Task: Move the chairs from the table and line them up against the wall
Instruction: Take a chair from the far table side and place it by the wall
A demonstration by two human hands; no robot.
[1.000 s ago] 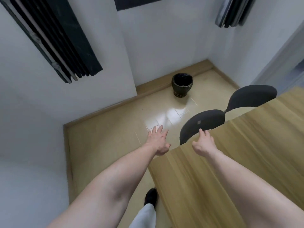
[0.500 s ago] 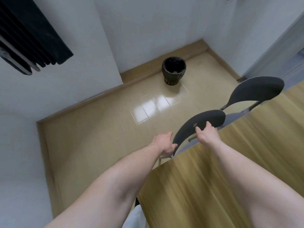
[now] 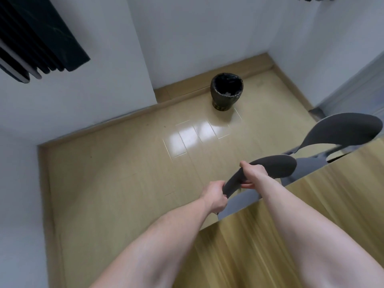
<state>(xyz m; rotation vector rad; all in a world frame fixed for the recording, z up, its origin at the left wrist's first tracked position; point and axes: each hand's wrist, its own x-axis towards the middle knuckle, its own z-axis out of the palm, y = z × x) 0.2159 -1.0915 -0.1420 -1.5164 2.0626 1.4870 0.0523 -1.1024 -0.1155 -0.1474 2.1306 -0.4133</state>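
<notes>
Wooden table [image 3: 311, 225] at right. Near chair [image 3: 276, 169] tucked at its edge, backrest long axis running along that edge; second chair [image 3: 342, 132] just beyond. Black waste bin [image 3: 227, 91] near far wall [image 3: 197, 34]. Left hand [image 3: 215, 197] and right hand [image 3: 252, 176] clenched around near backrest.

The tan tiled floor [image 3: 116, 183] stretches ahead and to the left of the hands, with a glossy glare patch just beyond them. A black bin [image 3: 226, 92] stands on it farther ahead, near the wall. The wooden bench [image 3: 311, 225] lies under the right forearm, its top bare.
</notes>
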